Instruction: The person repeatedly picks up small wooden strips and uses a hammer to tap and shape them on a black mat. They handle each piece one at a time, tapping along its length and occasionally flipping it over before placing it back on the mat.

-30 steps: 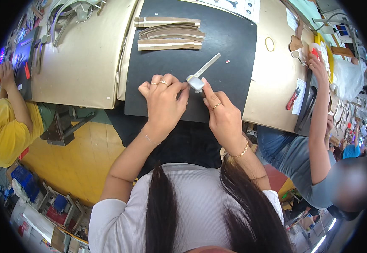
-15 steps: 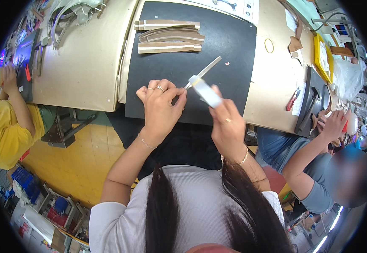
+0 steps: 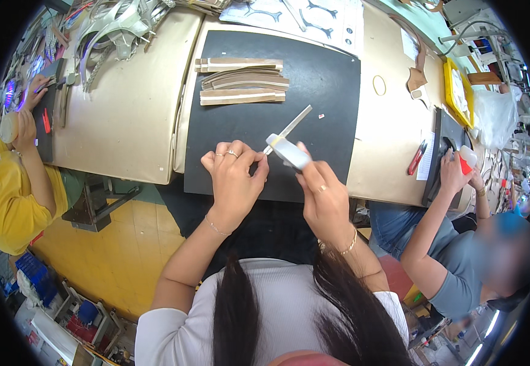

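Observation:
My left hand is closed in a pinch on the lower end of a narrow pale strip, above the black work mat. The strip slants up to the right, its far end lying free. In my right hand is a blurred, whitish, block-shaped tool with a yellowish band; its exact kind does not show. Its front end overlaps the strip just beyond my left fingertips; whether they touch I cannot tell. Farther off lie three groups of brown strips with pale stripes, stacked side by side.
The black mat covers the middle of the tan table. Printed sheets lie at the back. To the right are a rubber band, red-handled cutters and a yellow tray. Co-workers sit on both sides, one in a yellow shirt.
The whole view has shifted, so the table appears lower. The whitish tool has tilted flatter over the strip. My left hand keeps its pinch. The co-worker at the right has moved their hands.

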Tool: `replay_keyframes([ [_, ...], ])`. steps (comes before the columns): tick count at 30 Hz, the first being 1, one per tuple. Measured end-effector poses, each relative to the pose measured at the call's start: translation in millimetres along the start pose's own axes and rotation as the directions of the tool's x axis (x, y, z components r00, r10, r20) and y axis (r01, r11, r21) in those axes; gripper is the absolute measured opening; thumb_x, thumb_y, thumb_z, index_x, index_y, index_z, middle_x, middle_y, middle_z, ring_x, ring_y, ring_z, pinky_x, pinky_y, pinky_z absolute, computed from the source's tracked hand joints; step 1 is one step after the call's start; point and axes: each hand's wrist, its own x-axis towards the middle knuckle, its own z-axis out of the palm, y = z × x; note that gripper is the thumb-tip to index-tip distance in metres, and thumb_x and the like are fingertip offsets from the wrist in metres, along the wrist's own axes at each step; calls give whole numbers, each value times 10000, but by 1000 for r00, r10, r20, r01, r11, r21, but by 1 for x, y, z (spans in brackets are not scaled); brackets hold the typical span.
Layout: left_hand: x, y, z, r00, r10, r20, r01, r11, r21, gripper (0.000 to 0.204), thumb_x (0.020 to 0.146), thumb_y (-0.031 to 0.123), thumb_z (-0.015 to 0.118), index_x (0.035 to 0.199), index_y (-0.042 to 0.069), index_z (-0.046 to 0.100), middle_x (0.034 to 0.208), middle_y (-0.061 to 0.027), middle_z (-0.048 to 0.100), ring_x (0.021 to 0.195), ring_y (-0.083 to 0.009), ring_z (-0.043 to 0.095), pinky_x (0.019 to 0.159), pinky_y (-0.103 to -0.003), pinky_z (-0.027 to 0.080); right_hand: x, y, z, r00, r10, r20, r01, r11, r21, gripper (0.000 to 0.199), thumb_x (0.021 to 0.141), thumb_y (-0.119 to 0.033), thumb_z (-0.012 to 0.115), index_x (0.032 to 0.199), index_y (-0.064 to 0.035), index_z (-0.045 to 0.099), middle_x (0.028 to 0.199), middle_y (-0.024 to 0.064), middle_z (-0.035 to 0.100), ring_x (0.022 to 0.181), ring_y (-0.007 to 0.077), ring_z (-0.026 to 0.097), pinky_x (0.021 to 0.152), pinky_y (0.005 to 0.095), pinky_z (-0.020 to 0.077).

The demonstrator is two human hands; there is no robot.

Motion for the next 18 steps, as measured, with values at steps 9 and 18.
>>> replay_keyframes([
  [9,-8,-4,-5,999,43,-32,-43,999,1,136,744,97,838,848,104,750,893,30,617,941,-184,559,887,-378,309,-5,2,5,958,136,251,-104,985,-136,560,928,0,660,1467,-124,572,923,105,662,740,306,682,631,409,539],
  [18,-10,-8,-2,992,97,-77,-98,995,-5,146,739,93,847,847,112,750,911,25,636,931,-182,570,890,-375,318,-4,-5,2,987,59,147,-42,993,-114,575,942,-68,677,1494,-169,550,854,72,620,678,259,664,579,391,539],
])
